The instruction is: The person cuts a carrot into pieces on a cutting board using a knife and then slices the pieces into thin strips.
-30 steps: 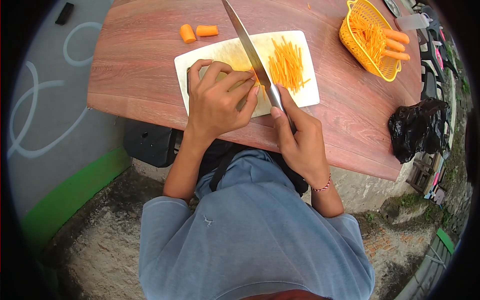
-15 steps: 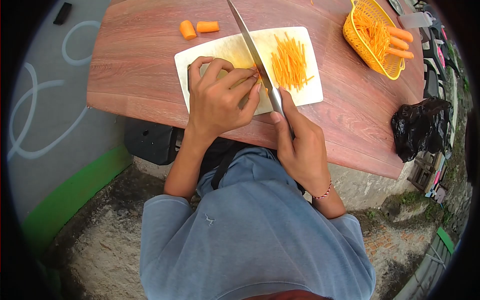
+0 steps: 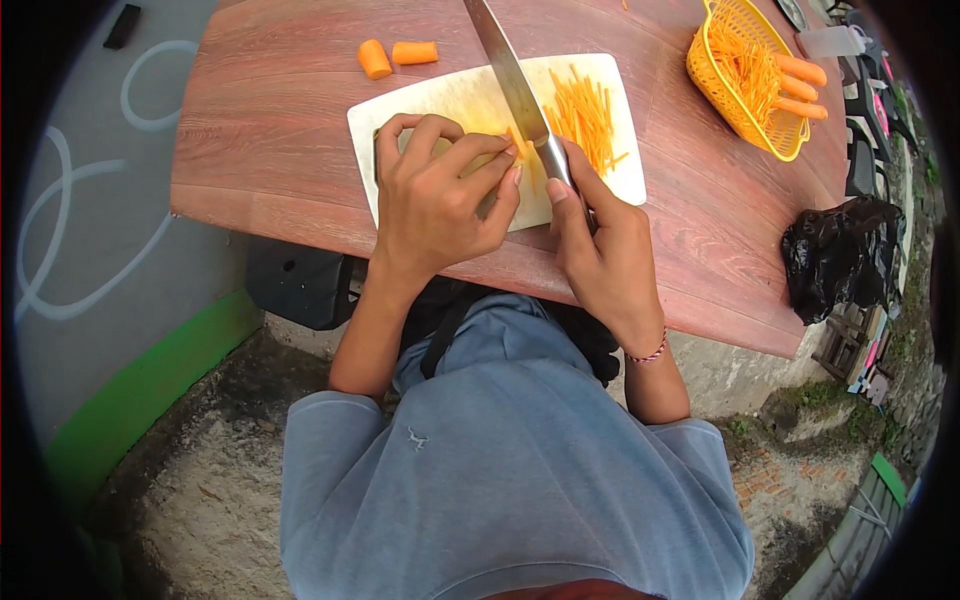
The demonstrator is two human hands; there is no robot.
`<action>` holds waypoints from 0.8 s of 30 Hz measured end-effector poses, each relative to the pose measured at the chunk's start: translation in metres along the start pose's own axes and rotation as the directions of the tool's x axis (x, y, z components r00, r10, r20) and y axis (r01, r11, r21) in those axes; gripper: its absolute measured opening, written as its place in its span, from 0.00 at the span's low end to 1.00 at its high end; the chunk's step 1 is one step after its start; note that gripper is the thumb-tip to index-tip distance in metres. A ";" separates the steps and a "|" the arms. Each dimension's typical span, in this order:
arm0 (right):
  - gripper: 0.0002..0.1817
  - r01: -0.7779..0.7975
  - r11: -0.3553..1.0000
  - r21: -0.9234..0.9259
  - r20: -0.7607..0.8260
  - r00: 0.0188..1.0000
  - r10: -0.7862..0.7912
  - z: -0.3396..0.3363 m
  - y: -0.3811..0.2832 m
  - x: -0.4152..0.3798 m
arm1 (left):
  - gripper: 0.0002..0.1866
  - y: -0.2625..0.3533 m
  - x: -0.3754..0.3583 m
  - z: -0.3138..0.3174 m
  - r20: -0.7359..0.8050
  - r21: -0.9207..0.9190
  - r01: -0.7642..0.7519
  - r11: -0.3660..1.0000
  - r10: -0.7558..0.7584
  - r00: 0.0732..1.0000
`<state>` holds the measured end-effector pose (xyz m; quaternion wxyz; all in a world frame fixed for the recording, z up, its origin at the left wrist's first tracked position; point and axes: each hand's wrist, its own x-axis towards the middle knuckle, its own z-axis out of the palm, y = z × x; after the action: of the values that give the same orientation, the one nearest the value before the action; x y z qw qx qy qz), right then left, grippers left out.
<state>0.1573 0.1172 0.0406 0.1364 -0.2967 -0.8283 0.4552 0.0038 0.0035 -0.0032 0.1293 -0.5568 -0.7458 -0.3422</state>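
My right hand (image 3: 608,235) is wrapped round the handle of a large kitchen knife (image 3: 512,80), its blade angled up and to the left over the white cutting board (image 3: 420,97). Just left of the blade, my left hand (image 3: 445,195) presses with bent fingers on a carrot piece (image 3: 514,140), mostly hidden under the fingertips. Thin carrot strips (image 3: 585,120) lie heaped on the board's right side. Beyond the board's far edge rest two short carrot chunks, one upright-leaning chunk (image 3: 375,60) and one lying chunk (image 3: 415,52).
On the wooden table (image 3: 270,130), a yellow basket (image 3: 725,105) at the far right holds shredded carrot and several whole carrots (image 3: 800,88). A clear plastic bottle (image 3: 832,41) lies behind it. A black plastic bag (image 3: 845,250) hangs by the right edge.
The knife has shifted slightly right and towards me, with its broad side turned more upward, away from the fingertips. My left hand has stayed nearly still on the carrot piece.
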 end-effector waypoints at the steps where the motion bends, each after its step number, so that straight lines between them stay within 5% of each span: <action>1: 0.22 0.000 1.000 0.000 0.001 1.000 0.000 0.000 0.001 -0.001 | 0.07 0.000 0.000 0.000 0.001 -0.001 -0.002 1.000 0.002 1.000; 6: 0.23 -0.091 0.996 0.014 0.051 0.995 0.090 -0.005 -0.007 -0.010 | 0.06 -0.002 -0.001 0.004 -0.021 -0.003 -0.010 1.000 0.010 1.000; 24: 0.25 0.024 0.997 -0.078 0.050 0.999 -0.020 -0.006 -0.009 -0.027 | 0.08 -0.004 -0.005 0.005 -0.038 -0.015 -0.015 1.000 0.014 0.999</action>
<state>0.1786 0.1012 0.0526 0.1093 -0.2813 -0.8521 0.4277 0.0024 0.0026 -0.0113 0.1420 -0.5566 -0.7364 -0.3574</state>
